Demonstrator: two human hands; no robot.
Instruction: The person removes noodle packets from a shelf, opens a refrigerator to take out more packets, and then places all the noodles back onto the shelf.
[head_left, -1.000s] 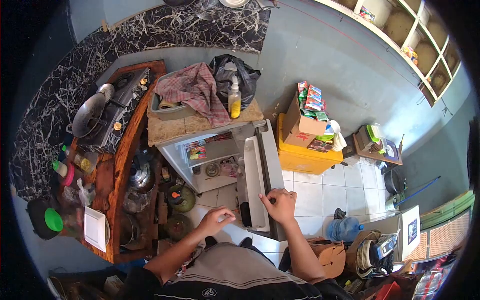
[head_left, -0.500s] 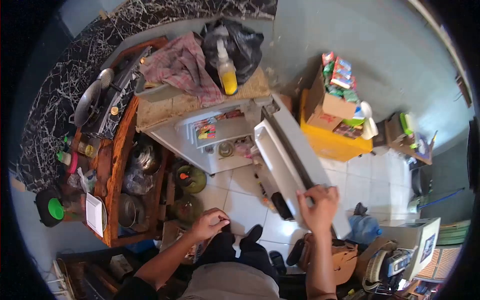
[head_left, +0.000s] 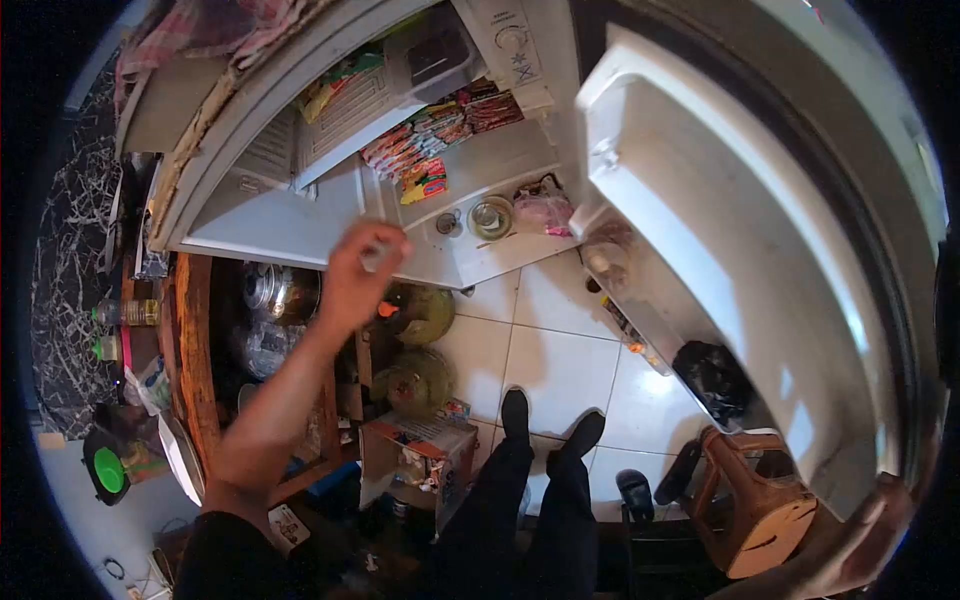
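Observation:
The refrigerator door stands wide open on the right. At its lower outer edge is my right hand, fingers on the edge, partly cut off by the dark rim of the view. My left hand, slightly blurred, hovers before the refrigerator opening with fingers loosely curled, a gap inside the thumb and nothing visible in it. Inside the refrigerator lie rows of sachets, a yellow and red packet, a glass bowl, a small glass and a pinkish plastic bag. A clear plastic container sits above.
Green gas cylinders and an open cardboard box stand left of my legs. A wooden stool is under the door's lower end. Slippers lie on the tiled floor. A wooden shelf holds pots.
The view has moved closer to the refrigerator and tilted down. The door has swung wider, with my right hand at its edge. My left hand has risen toward the opening.

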